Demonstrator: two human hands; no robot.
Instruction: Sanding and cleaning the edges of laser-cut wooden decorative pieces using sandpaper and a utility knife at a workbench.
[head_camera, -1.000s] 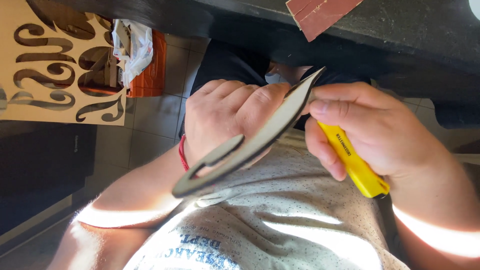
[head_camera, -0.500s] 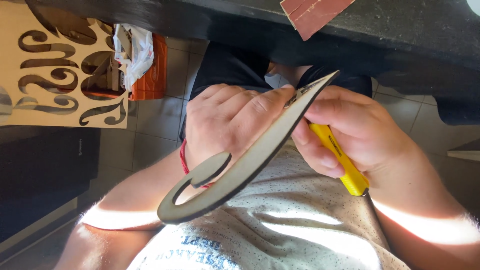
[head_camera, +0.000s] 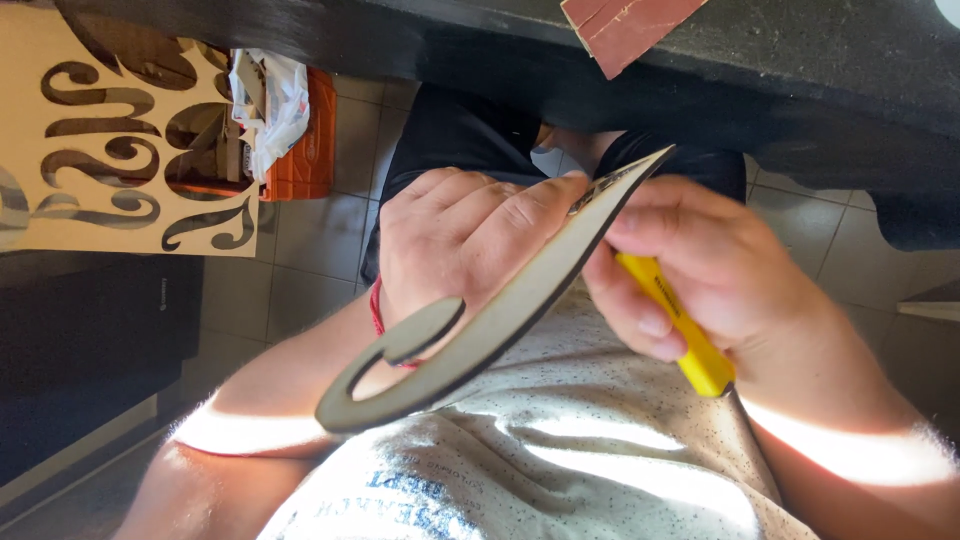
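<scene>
The left hand (head_camera: 470, 240) is gripping a curved wooden cutout (head_camera: 480, 325), fingers wrapping over its flat face w/ fingertips reaching the upper edge near its pointed end. The cutout is running diagonally from upper right down to lower left, ending in a hook-shaped curl above the person's speckled grey shirt (head_camera: 540, 470), just in front of the chest. A red wrist band (head_camera: 377, 312) is showing at the left wrist, partly hidden behind the curl. The right hand (head_camera: 700, 270) is clenching a yellow-handled tool (head_camera: 680, 330); handle is sticking out below the fist, working end is hidden by the fingers & the cutout, so can't tell the tip. Both hands are meeting at the cutout's pointed end. Above, a dark counter (head_camera: 800, 60) is carrying a reddish sheet of sandpaper (head_camera: 625, 25). At far left, a light wooden panel w/ scroll-shaped cutouts (head_camera: 100, 140) is standing near an orange crate (head_camera: 305, 150) on the tiled floor (head_camera: 310, 250).
</scene>
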